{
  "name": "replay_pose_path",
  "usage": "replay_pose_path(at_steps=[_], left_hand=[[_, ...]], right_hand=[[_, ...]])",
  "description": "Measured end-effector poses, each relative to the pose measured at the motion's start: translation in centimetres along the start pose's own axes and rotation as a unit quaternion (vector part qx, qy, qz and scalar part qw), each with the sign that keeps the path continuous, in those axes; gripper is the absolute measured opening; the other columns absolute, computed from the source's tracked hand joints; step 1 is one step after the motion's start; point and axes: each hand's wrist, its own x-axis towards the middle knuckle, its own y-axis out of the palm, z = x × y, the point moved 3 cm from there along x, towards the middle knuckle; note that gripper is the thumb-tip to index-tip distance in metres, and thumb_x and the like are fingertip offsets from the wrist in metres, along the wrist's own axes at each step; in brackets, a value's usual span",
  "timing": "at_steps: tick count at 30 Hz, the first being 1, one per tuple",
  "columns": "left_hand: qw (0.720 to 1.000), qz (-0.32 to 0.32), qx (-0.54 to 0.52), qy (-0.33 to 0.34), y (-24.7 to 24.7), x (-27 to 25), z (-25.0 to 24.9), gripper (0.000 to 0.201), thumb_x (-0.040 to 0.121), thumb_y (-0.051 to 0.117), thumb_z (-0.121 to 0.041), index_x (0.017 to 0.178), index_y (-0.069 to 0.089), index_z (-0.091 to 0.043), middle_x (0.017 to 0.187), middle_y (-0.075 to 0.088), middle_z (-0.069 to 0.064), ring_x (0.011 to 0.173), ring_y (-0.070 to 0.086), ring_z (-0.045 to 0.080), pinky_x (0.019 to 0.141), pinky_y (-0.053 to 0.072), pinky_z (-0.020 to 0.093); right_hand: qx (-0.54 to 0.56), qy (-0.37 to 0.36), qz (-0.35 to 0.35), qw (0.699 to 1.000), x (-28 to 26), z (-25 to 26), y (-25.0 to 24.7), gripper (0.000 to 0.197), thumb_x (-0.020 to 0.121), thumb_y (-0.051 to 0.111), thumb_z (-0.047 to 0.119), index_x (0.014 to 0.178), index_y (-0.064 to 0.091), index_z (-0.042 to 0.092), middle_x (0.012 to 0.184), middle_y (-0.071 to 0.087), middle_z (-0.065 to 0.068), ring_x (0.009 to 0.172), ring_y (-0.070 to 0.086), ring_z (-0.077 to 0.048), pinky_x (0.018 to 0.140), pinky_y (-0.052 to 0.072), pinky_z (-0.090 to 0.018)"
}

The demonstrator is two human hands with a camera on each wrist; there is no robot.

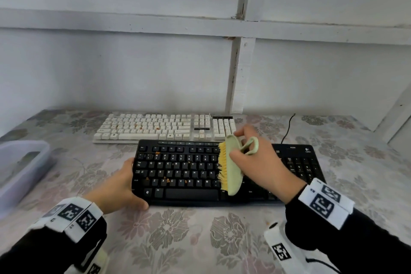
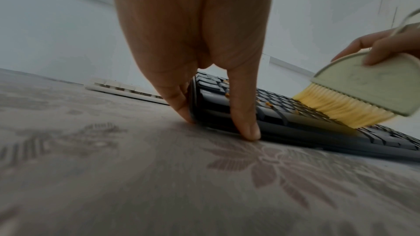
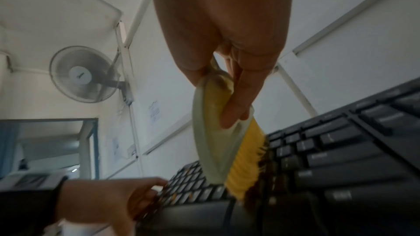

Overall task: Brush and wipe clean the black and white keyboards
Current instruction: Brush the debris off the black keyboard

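A black keyboard [image 1: 184,173] lies near me on the flowered table, with orange crumbs on its left-hand keys. My left hand [image 1: 120,187] grips its left end, thumb along the front corner and fingers [image 2: 179,100] against the side. My right hand [image 1: 262,162] holds a pale green brush [image 1: 233,169] with yellow bristles [image 2: 341,107] that touch the keys at mid-keyboard. Behind it lies a white keyboard [image 1: 160,127], also with crumbs. In the right wrist view the brush [image 3: 211,132] stands on the black keys [image 3: 329,150].
A translucent lilac plastic tub [image 1: 20,167] stands at the table's left edge. A black cable [image 1: 288,127] runs back from the black keyboard to the wall. A white panelled wall [image 1: 133,73] rises right behind the white keyboard. A wall fan [image 3: 84,74] hangs high up.
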Motion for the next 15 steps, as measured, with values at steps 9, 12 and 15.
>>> replay_pose_path(at_steps=[9,12,15], left_hand=[[1.0,-0.001,0.018,0.003,0.0,-0.2,-0.4,0.107,0.06,0.083,-0.012,0.14,0.013,-0.026,0.119,0.046,-0.009,0.103,0.051,0.01,0.084,0.041,0.02],[1.0,0.002,0.015,0.001,0.0,-0.3,-0.4,0.109,0.06,0.084,-0.011,0.141,0.012,-0.026,0.121,0.045,-0.007,0.106,0.049,0.011,0.085,0.039,0.02],[1.0,0.004,0.009,0.003,0.0,-0.3,-0.4,0.11,0.06,0.084,-0.01,0.141,0.011,-0.026,0.125,0.042,-0.006,0.108,0.048,0.012,0.087,0.038,0.021]], right_hand=[[-0.009,0.002,0.034,0.999,-2.2,0.5,-0.5,0.01,0.086,0.054,0.015,0.095,0.054,0.019,0.082,0.065,-0.006,0.063,0.052,-0.012,0.053,0.045,-0.026],[0.004,-0.012,-0.029,1.0,-0.2,1.5,-1.8,0.018,0.087,0.053,0.012,0.103,0.052,0.019,0.088,0.066,-0.009,0.063,0.055,-0.013,0.052,0.049,-0.027],[0.01,-0.006,-0.045,0.999,0.8,1.3,-1.5,0.024,0.086,0.052,0.009,0.108,0.05,0.02,0.087,0.065,-0.01,0.064,0.058,-0.016,0.053,0.054,-0.032]])
